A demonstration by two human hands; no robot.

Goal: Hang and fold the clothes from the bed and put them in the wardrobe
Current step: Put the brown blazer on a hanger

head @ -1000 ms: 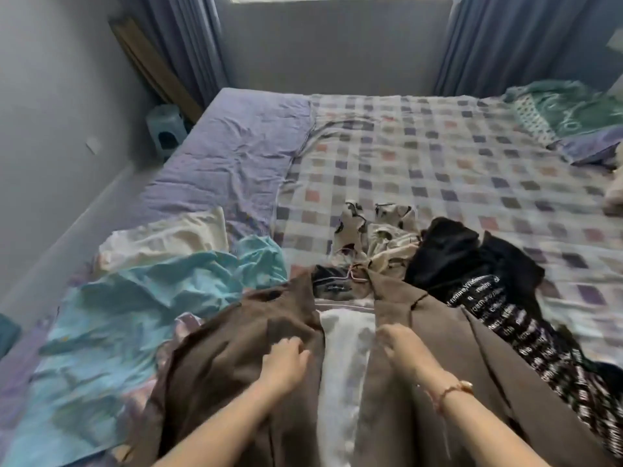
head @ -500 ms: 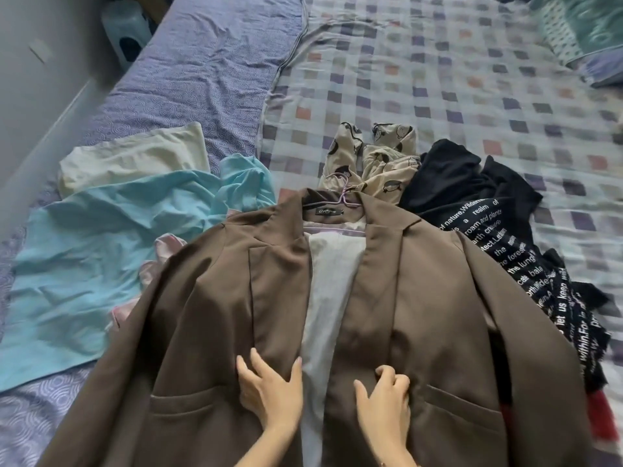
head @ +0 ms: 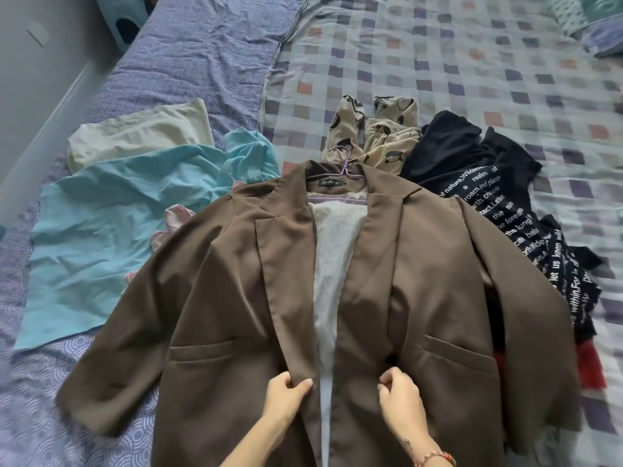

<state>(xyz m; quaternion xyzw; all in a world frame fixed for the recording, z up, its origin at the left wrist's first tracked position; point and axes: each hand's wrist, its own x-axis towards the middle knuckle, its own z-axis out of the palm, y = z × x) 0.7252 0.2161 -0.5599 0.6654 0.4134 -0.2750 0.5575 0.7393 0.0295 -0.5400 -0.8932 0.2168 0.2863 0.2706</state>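
Bedroom, mid-sort: a brown woven blazer [head: 421, 264] with pale lining lies open-fronted on a lilac plastic hanger [head: 349, 171], its front edges pinched by the left hand [head: 286, 396] and right hand [head: 401, 399]. Beyond the left hand sprawl a crumpled sky-blue garment [head: 111, 237] and a cream garment [head: 141, 133]. Beyond the right hand lie a black top with white lettering [head: 488, 197] and a bunched beige cartoon-print garment [head: 381, 136].

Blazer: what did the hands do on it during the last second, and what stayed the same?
Both hands slid down the blazer from near the collar to its lower front. The left hand now pinches one front edge; the right hand seems to pinch the other. Blazer and hanger stayed put.
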